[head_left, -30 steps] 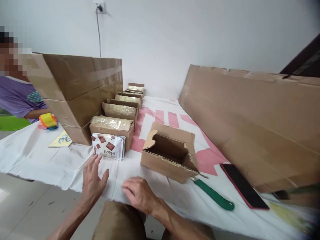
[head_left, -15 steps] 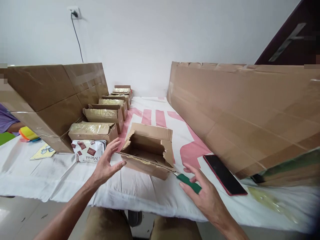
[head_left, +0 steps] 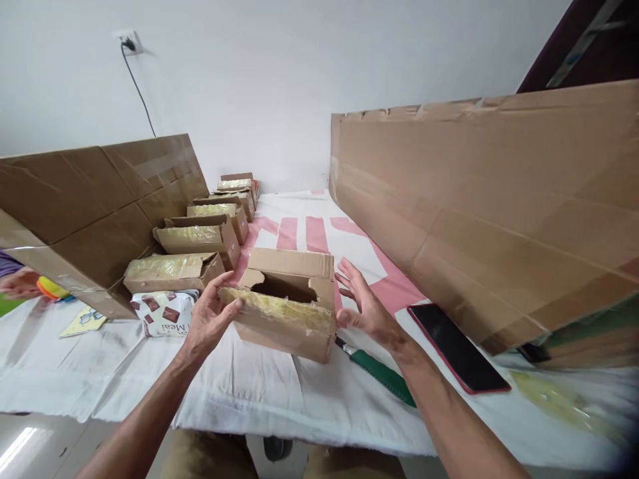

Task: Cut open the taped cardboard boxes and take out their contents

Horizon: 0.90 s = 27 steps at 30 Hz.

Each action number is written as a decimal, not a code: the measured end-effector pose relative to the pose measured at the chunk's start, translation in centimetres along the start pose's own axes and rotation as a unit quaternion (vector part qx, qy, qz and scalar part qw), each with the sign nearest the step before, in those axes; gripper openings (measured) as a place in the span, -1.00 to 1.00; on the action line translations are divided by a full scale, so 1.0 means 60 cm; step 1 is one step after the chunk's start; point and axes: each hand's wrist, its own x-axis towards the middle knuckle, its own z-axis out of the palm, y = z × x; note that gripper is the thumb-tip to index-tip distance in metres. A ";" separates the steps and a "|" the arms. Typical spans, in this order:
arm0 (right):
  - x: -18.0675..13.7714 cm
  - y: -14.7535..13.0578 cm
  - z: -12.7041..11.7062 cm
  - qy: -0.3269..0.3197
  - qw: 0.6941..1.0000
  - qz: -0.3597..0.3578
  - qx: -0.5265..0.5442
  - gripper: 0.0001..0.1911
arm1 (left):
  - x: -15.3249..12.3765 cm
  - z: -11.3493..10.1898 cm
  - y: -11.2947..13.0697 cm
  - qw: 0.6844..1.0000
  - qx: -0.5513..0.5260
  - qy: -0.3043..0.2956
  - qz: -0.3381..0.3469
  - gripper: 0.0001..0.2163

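Note:
An open cardboard box (head_left: 284, 332) stands at the table's front, its near flap covered with yellowish tape and its far flap raised. My left hand (head_left: 212, 316) grips the left end of the near flap, thumb on the taped face and fingers behind. On the box's right side is my right hand (head_left: 364, 306), fingers spread and holding nothing, its thumb close to the box's right edge. A green-handled knife (head_left: 382, 376) lies on the cloth below my right wrist; part of its blade is hidden by the box.
Several taped cardboard boxes (head_left: 172, 269) form a row on the left, beside a cardboard panel (head_left: 100, 193). A white printed packet (head_left: 164, 313) lies before them. On the right are a phone (head_left: 456, 347) and a large cardboard sheet (head_left: 479, 213). Another person's hand (head_left: 20, 283) shows far left.
My right hand has let go of the knife, which now lies on the cloth, and has moved up beside the box. The near flap has come up, and my left hand has closed on it.

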 end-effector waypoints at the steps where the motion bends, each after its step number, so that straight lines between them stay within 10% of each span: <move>1: 0.012 0.008 -0.002 0.008 0.999 -0.001 0.050 0.32 | -0.001 0.001 0.001 1.000 -0.002 0.002 -0.005 -0.29; 14: 0.020 -0.014 0.021 0.082 0.995 -0.026 0.048 -0.39 | -0.013 0.023 -0.016 0.999 0.000 0.052 -0.006 -0.46; 22: 0.019 0.004 0.027 0.066 0.998 -0.005 -0.025 -0.27 | -0.021 0.015 0.003 0.994 -0.098 0.028 -0.040 -0.29; 27: 0.018 0.007 0.044 0.079 0.995 -0.026 -0.057 -0.30 | -0.022 0.032 -0.018 0.995 0.031 0.087 0.030 -0.48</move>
